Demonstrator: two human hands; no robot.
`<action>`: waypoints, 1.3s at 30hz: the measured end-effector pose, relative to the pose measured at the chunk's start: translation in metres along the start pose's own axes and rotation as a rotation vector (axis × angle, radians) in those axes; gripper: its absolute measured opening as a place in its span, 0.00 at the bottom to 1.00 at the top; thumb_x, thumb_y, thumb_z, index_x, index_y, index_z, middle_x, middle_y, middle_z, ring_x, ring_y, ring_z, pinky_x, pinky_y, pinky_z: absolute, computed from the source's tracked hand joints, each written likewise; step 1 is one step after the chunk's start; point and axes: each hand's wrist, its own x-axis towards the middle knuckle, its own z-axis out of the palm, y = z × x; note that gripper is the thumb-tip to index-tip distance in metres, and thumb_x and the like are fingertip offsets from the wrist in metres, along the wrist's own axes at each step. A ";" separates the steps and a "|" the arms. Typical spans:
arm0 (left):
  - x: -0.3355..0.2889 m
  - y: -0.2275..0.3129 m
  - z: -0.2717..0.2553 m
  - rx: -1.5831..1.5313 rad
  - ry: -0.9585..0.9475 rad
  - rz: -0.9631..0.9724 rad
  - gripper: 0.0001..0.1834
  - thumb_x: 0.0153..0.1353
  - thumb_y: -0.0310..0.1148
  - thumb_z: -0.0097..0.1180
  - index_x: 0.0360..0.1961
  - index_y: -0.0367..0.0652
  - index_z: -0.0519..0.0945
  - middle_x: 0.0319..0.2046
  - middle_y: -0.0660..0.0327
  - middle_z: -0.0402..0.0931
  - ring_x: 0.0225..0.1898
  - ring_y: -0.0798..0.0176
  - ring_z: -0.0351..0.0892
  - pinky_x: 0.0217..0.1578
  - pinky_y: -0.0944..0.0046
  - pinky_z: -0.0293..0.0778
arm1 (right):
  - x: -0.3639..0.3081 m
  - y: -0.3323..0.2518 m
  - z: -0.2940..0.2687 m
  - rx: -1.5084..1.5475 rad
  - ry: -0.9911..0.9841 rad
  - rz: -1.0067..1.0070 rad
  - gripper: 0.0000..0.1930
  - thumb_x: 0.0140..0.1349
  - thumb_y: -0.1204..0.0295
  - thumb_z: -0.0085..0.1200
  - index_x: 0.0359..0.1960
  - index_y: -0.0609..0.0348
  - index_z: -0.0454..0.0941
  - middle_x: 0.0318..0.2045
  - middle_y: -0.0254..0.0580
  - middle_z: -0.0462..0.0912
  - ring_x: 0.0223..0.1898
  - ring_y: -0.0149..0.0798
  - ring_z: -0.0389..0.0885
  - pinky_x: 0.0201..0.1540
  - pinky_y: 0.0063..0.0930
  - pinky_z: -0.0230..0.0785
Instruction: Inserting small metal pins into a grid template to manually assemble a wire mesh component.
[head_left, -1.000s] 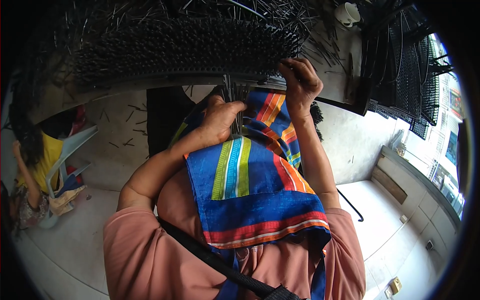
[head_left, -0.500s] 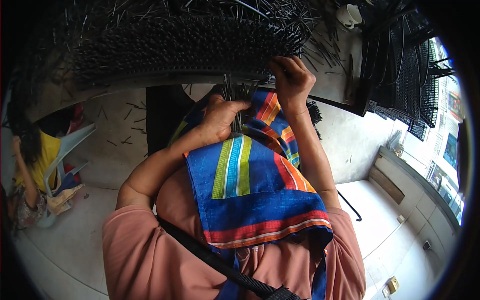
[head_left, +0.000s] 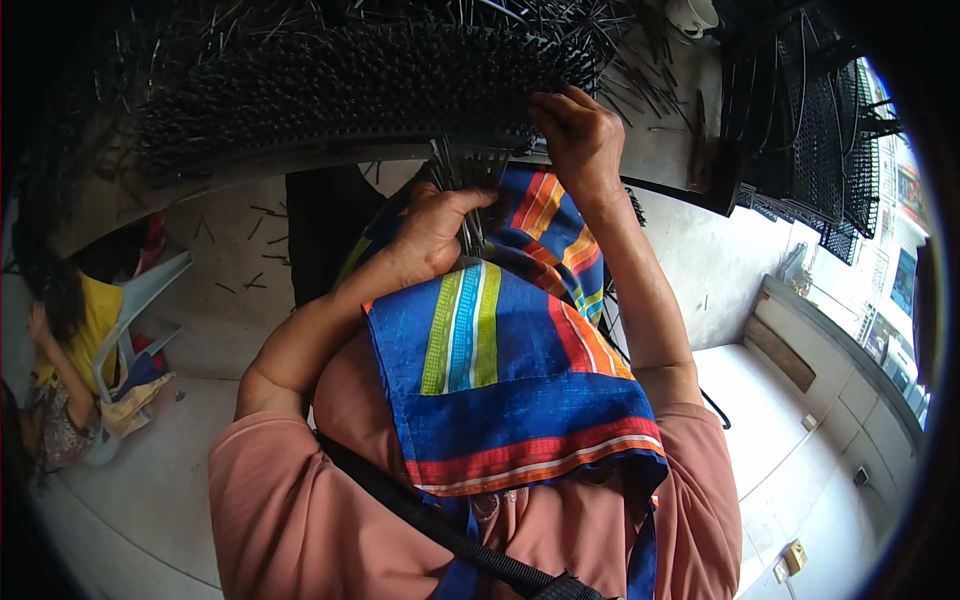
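My left hand is closed around a bundle of thin dark strips, which stand up from the fist below the table's edge. To the right, my right hand is pinched at the right end of a long black panel densely covered in upright spiky strips. Its fingertips touch or nearly touch the panel, and whatever is between them is too small to make out. A blue apron with coloured stripes covers my lap.
Loose dark strips are strewn over the table right of the panel, near a white cup. Black mesh racks stand at the far right. On the left, another person is beside a pale plastic chair.
My right hand has shifted slightly up and left along the panel's end. The strips in my left hand now lean more to the left and spread apart.
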 end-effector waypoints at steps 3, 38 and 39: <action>-0.002 0.003 0.000 -0.019 -0.032 -0.016 0.10 0.53 0.17 0.57 0.38 0.33 0.78 0.31 0.53 0.80 0.30 0.58 0.82 0.32 0.61 0.79 | -0.003 -0.005 -0.002 -0.148 -0.041 -0.035 0.07 0.55 0.69 0.57 0.35 0.51 0.83 0.26 0.38 0.78 0.26 0.47 0.79 0.26 0.36 0.70; -0.010 0.009 0.004 -0.019 -0.035 0.041 0.11 0.55 0.18 0.56 0.41 0.34 0.77 0.34 0.54 0.80 0.31 0.58 0.82 0.34 0.60 0.82 | -0.027 -0.027 -0.009 0.724 -0.423 0.840 0.07 0.53 0.72 0.61 0.29 0.64 0.82 0.21 0.31 0.78 0.22 0.20 0.70 0.25 0.16 0.61; -0.012 0.013 0.002 0.009 -0.010 0.062 0.11 0.55 0.19 0.57 0.41 0.34 0.78 0.33 0.53 0.80 0.31 0.58 0.82 0.33 0.61 0.81 | -0.027 -0.027 -0.008 0.753 -0.266 0.766 0.06 0.54 0.73 0.61 0.29 0.64 0.82 0.20 0.30 0.77 0.21 0.20 0.69 0.24 0.16 0.59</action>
